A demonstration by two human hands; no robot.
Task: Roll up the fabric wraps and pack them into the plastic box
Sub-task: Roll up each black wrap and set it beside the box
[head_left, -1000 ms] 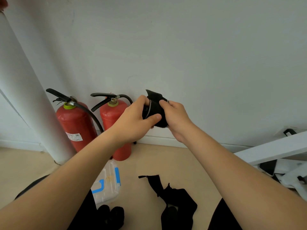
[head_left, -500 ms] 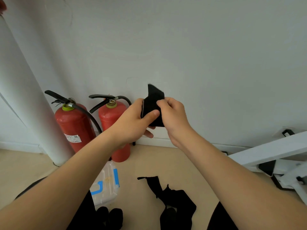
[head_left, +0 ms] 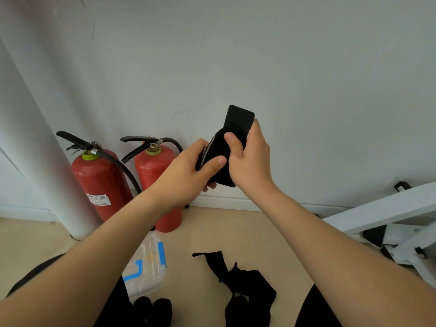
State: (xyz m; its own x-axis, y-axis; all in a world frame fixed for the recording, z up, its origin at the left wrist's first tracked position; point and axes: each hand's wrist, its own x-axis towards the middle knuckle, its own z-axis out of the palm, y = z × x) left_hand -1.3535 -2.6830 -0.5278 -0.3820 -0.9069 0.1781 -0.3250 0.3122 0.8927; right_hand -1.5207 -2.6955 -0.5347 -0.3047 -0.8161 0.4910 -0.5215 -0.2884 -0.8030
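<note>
I hold a black fabric wrap (head_left: pixel 238 121), mostly rolled, up in front of the wall. My left hand (head_left: pixel 188 171) grips the roll from the left with the thumb across its front. My right hand (head_left: pixel 250 161) grips it from the right, thumb pressing the roll, and the wrap's flat free end sticks up above the fingers. On the floor below lie loose black wraps (head_left: pixel 245 286) in a heap. The clear plastic box (head_left: pixel 146 267) with blue latches stands shut on the floor at the lower left, partly hidden by my left forearm. Two black rolled wraps (head_left: pixel 153 310) sit just in front of it.
Two red fire extinguishers (head_left: pixel 101 182) stand against the wall at the left beside a white column (head_left: pixel 35 161). A white metal frame (head_left: pixel 389 208) slants in from the right, with dark items under it. My dark trouser legs fill the bottom corners.
The wrap's free end has been pulled up and now stands flat above my right hand. Both hands have shifted slightly right, still holding the roll.
</note>
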